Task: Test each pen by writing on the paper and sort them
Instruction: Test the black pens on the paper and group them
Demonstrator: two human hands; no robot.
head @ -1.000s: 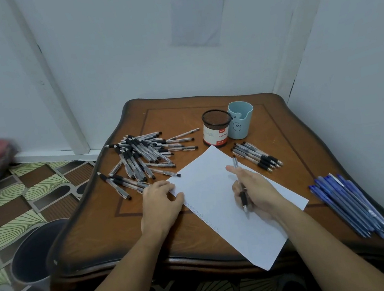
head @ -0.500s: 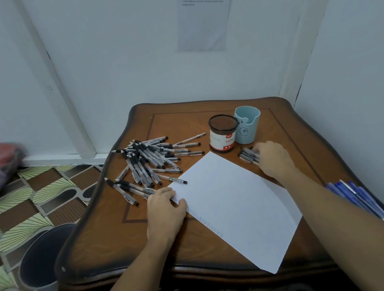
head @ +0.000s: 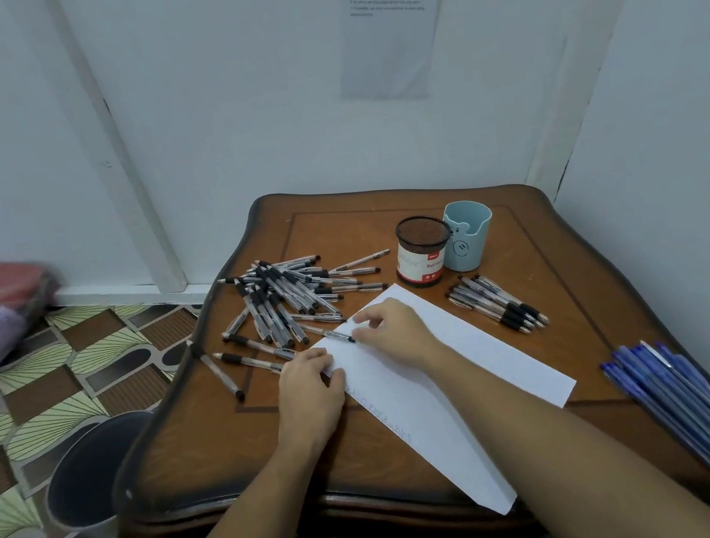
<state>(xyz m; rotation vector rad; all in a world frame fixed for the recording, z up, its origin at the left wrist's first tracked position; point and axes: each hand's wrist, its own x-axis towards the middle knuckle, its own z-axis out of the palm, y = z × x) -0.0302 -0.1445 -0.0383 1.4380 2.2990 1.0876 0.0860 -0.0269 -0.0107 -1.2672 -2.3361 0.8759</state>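
Spanning the centre of the frame, the table (head: pixel 544 233) carries the same layout as a second ago; what has changed is the right hand's place on it. The paper (head: pixel 470 357) lies slantwise across the middle and has not shifted. The pile (head: pixel 288 296) of untested pens, left of centre, is still large, so I judge most of the task is left. The row of black pens (head: pixel 497 303) right of centre, below the mesh cup (head: pixel 424 254), is where the right hand was half a second ago. A second ago that hand held a pen over the sheet. That pen is gone from it, so it was probably tested and laid with the row (the sorted ones, by the look of it), and a fresh round is starting.

The left hand (head: pixel 311 393) rests palm down on the paper's left edge as before, fingers loosely bent, grasping nothing, pinning the sheet. The right hand (head: pixel 391 332) has crossed to the sheet's upper left edge. Its thumb and forefinger pinch the near end of one pen (head: pixel 335 336) at the pile's lower fringe; whether it is lifted I cannot tell.
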